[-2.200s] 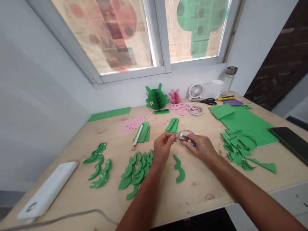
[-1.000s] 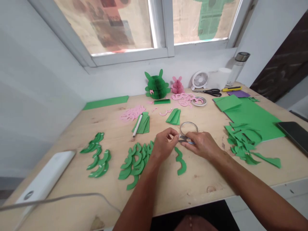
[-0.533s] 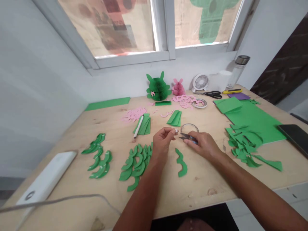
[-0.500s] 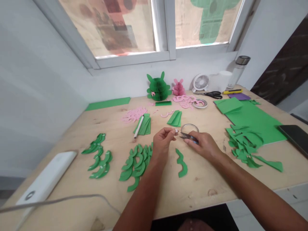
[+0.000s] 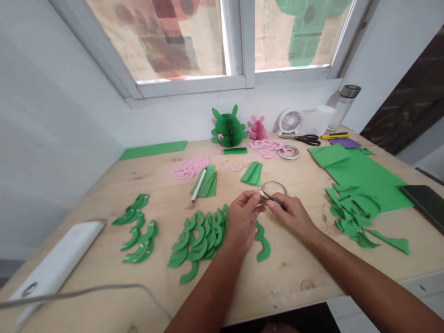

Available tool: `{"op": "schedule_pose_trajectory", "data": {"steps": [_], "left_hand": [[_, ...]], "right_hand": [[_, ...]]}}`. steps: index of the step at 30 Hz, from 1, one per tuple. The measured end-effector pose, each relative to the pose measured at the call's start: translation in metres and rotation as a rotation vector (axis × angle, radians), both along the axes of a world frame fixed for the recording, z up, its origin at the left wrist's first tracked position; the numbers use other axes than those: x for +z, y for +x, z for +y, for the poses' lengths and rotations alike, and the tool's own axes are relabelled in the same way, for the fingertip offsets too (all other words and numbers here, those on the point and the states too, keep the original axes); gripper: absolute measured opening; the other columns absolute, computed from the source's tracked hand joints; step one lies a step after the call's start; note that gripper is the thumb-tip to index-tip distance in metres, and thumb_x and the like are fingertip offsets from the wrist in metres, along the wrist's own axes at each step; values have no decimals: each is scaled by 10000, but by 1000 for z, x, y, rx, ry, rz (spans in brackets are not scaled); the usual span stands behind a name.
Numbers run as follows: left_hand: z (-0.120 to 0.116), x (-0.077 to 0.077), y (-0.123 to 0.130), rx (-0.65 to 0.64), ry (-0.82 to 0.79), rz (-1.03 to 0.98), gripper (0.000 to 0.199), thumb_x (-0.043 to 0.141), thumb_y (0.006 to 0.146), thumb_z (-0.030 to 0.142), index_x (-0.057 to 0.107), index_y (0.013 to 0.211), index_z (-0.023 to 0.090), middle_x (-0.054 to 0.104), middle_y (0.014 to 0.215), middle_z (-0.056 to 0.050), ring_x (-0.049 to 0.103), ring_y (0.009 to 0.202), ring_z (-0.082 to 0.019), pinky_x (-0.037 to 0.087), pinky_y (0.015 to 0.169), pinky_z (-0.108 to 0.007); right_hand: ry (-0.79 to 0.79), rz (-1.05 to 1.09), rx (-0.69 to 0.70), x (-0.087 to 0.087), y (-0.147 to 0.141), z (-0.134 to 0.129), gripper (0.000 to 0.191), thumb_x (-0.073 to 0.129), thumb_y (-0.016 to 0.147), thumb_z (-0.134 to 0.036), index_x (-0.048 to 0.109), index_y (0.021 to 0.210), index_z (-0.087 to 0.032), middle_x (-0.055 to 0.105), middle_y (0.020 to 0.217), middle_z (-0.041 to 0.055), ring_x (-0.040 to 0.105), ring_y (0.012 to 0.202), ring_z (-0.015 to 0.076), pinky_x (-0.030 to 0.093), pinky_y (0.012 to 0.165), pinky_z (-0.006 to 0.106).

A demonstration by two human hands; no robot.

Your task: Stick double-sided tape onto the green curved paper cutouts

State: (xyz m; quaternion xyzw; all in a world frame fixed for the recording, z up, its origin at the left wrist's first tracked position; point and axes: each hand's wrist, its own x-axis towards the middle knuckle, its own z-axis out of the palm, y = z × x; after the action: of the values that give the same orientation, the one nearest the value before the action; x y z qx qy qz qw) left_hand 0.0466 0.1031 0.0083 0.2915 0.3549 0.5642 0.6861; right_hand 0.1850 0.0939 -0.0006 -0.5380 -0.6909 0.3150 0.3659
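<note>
My left hand (image 5: 244,217) pinches a small white piece (image 5: 261,193), perhaps a bit of tape. Closed around small dark-bladed scissors (image 5: 267,197), my right hand (image 5: 293,212) brings the blades against that piece; its handle is mostly hidden. Just behind the fingertips lies a thin roll of tape (image 5: 274,182). A wavy green paper strip (image 5: 264,249) lies below the hands, its upper end partly covered by my left hand. To the left is a heap of similar green cutouts (image 5: 197,236), and farther left several more (image 5: 142,245) carry whitish strips.
A white pen (image 5: 199,185) lies on folded green paper. Green scraps (image 5: 354,210), green sheets (image 5: 378,180) and a black phone (image 5: 425,203) are at right. Pink cutouts (image 5: 192,166), green and pink honeycomb paper figures (image 5: 229,129) and black scissors (image 5: 307,139) lie farther back. A cable (image 5: 114,287) crosses front left.
My left hand has moved slightly right, bringing the white piece to the scissor blades, which were apart from it. The blades now look more closed. The view has shifted a little.
</note>
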Motion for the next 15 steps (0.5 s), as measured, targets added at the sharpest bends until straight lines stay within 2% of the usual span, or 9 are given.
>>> {"op": "schedule_pose_trajectory", "data": {"steps": [6,15], "left_hand": [[-2,-1,3,-9,-21,-31,176,708,639,250,604,741,151,639,734,-17,577,652,-106,446,635,-252],[-4,-4,6,44,-71,-133,184,758,600,218,649,732,152,627,687,3,547,605,-82,429,606,-219]], "right_hand": [[-6,68,12,-1,-2,-1,382,453,860,-498,588,699,-180,550,629,-2,499,622,137,372,572,242],[-11,97,35,1,-4,-3,349,449,881,-459,587,751,-166,487,608,-27,421,558,100,326,534,226]]}}
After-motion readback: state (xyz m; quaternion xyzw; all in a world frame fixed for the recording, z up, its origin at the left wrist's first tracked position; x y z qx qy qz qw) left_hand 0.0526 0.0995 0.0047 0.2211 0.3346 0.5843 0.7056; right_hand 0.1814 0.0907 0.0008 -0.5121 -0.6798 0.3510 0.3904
